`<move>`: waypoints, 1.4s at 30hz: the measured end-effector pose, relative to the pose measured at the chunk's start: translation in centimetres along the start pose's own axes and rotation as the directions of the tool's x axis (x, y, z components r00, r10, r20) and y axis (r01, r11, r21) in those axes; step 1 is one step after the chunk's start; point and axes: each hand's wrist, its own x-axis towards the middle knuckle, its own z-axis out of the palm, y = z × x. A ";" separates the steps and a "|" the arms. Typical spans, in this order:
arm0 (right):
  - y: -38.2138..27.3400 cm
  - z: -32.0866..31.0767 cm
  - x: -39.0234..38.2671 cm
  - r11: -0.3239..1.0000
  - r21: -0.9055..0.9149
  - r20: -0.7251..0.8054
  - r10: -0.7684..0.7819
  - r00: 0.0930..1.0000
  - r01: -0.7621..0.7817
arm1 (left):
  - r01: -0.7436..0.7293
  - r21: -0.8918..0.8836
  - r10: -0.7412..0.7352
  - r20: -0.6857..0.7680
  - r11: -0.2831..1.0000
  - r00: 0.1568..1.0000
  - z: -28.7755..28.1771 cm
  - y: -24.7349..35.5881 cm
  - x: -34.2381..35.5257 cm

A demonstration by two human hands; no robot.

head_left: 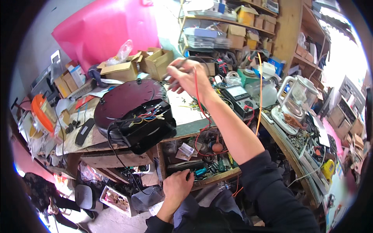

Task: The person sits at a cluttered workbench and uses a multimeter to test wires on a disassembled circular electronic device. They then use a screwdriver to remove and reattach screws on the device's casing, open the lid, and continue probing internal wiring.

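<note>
My right hand [188,77] is raised above the bench, fingers closed around the test leads; a red lead [197,87] hangs from it and a dark lead loops behind. The probe tips are blurred. Just left of it, a round dark maroon appliance [130,99] lies on the bench, its black housing [149,130] toward me with loose coloured wires [147,117] showing. My left hand [177,187] is low at the front of an open drawer [217,178], thumb apart from the curled fingers. Beside it lies a teal-handled tool [200,171]. An analog multimeter [237,95] stands to the right.
A blender [297,97] and a translucent jug [264,91] stand on the right bench. Cardboard boxes [157,62] line the back. An orange cable [259,97] hangs down at the right. A black cord [112,145] trails from the appliance. Another person [48,198] is at lower left.
</note>
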 end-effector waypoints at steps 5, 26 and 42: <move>3.6 -1.1 -1.3 0.962 -0.274 0.163 0.040 0.986 0.006 | 0.002 0.040 -0.004 0.052 0.999 0.999 -0.5 0.3 0.2; 7.2 0.2 -3.0 0.995 -0.086 0.207 -0.038 0.978 0.057 | -0.029 0.055 0.025 0.072 0.998 0.997 -0.8 0.5 0.4; -2.2 -0.6 -0.7 0.977 0.062 0.236 0.184 0.954 -0.203 | -0.086 0.046 0.087 -0.019 0.995 0.996 -0.4 0.2 0.1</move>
